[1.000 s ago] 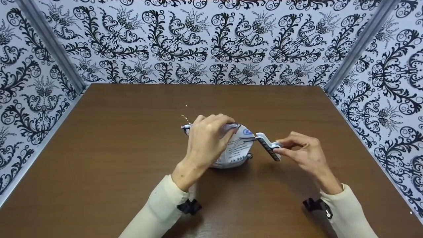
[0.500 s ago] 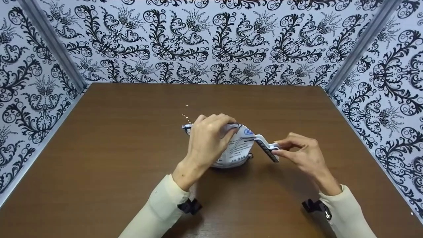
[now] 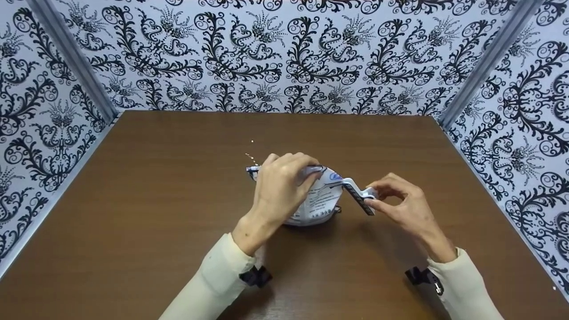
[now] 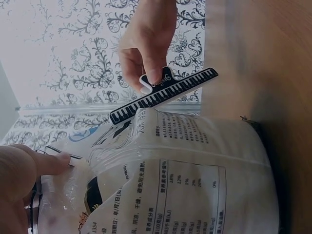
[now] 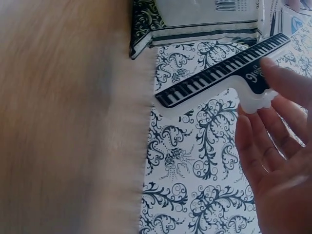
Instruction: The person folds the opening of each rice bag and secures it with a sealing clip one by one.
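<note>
A plump, printed plastic bag (image 3: 322, 202) stands on the table, its text panel (image 4: 195, 180) facing the left wrist camera. My left hand (image 3: 279, 189) grips the folded top of the bag from above, the thumb on the near side. Between thumb and fingers, my right hand (image 3: 406, 202) pinches the handles of a bag clip (image 3: 358, 198). Piano keys and lettering decorate the long black face of the clip (image 4: 165, 95). The clip's far end is at the right corner of the bag's fold; whether its jaws straddle the plastic I cannot tell.
Small pale grains (image 3: 251, 158) lie in a short line on the brown wooden table (image 3: 155, 200), just behind the fold's left end. Patterned panels (image 3: 284, 58) close off the back and both sides. A tiny white speck (image 3: 554, 288) shows at the right edge.
The clip in my right hand has shifted slightly left, its far end closing in on the bag's right corner. My left hand keeps its grip on the fold.
</note>
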Action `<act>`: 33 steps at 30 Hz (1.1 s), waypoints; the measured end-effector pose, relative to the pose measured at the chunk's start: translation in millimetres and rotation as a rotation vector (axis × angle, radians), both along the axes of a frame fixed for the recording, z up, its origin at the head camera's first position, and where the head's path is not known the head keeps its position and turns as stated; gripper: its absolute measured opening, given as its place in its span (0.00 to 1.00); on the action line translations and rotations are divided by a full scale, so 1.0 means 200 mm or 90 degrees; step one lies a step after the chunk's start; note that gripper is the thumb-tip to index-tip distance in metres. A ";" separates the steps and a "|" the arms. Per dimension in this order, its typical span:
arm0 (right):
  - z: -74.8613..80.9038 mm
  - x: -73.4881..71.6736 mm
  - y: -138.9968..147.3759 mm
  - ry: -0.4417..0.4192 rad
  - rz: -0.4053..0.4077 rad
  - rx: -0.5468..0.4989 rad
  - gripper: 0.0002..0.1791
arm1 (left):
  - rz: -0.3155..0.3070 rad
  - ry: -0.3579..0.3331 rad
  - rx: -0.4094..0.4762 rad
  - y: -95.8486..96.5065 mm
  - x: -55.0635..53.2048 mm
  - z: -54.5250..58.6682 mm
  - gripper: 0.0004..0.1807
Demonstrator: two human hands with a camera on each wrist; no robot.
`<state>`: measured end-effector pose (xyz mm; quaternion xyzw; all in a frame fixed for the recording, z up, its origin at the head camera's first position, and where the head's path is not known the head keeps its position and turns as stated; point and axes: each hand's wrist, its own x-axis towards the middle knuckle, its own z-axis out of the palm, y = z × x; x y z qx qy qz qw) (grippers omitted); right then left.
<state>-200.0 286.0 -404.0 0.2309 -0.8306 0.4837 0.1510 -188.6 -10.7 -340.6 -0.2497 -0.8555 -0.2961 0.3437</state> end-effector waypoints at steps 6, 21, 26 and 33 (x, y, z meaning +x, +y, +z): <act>-0.01 0.00 0.00 -0.032 -0.014 -0.017 0.19 | -0.007 -0.014 -0.014 -0.01 0.01 0.02 0.09; -0.01 0.00 -0.01 0.059 -0.019 -0.025 0.18 | 0.012 -0.007 -0.025 -0.02 0.01 0.02 0.07; -0.01 0.00 -0.01 0.074 -0.020 -0.020 0.18 | 0.016 -0.010 -0.023 -0.02 0.00 0.01 0.07; 0.01 0.00 -0.03 0.074 -0.002 -0.048 0.16 | 0.016 -0.006 -0.011 -0.02 0.00 0.01 0.07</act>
